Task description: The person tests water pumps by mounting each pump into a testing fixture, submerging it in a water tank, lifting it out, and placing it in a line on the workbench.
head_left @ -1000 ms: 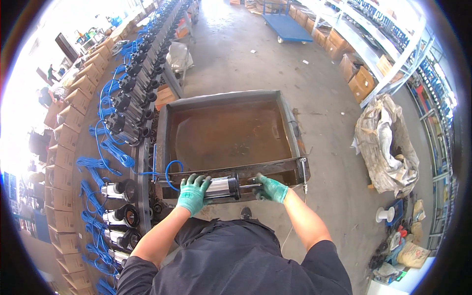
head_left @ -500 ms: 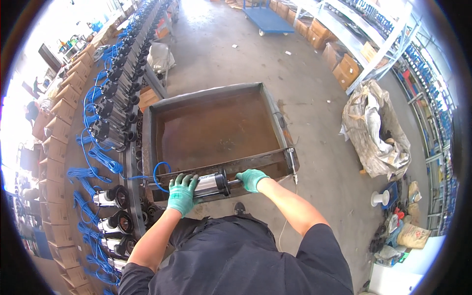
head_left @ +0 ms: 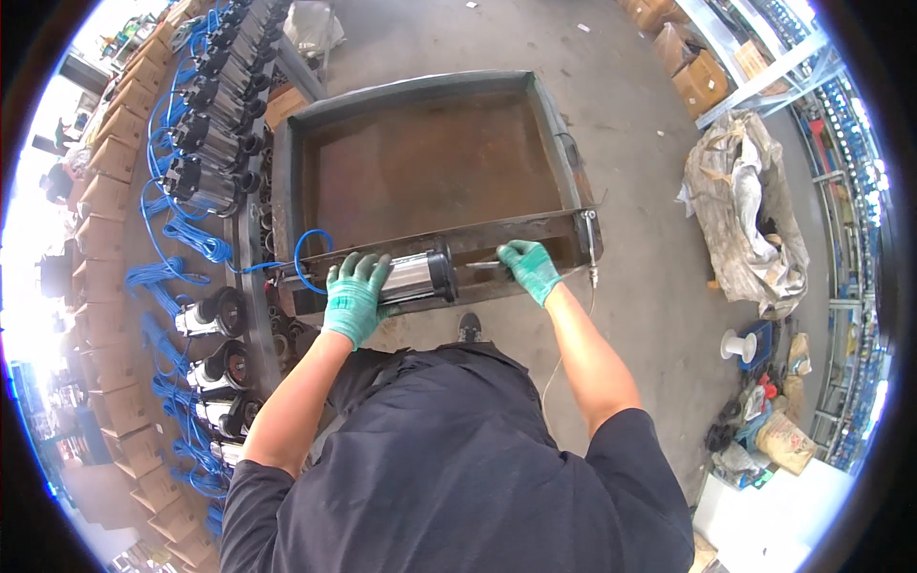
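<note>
- The person's dark-sleeved torso fills the lower part of the view, with both bare forearms reaching forward to the near wall of a tank.
- The left hand [head_left: 355, 296], in a green knit glove, lies over the back end of a shiny cylindrical steel pump motor with a black end cap [head_left: 413, 276]; the fingers curl round the barrel in a closed grasp, seemingly to keep it from rolling off the narrow ledge.
- The motor lies on its side along the near rim of the tank, across the person's front, with its black cap pointing right.
- The right hand [head_left: 528, 268], also gloved in green, rests on the same rim just beside the motor's cap, fingers bent down over a thin metal piece; I cannot tell whether it truly grips it or merely presses on it.
- A blue cable [head_left: 308, 256] loops from the motor's left end, so it hangs clear of the work.
- Beyond lies the wide rusty brown steel tank [head_left: 564, 143], shallow and open-topped.
- To the left, a row of similar black and silver motors [head_left: 215, 134] with blue leads runs along cardboard boxes [head_left: 105, 172].
- Far right, a crumpled grey sack [head_left: 755, 220] sits on the concrete floor [head_left: 640, 315].
</note>
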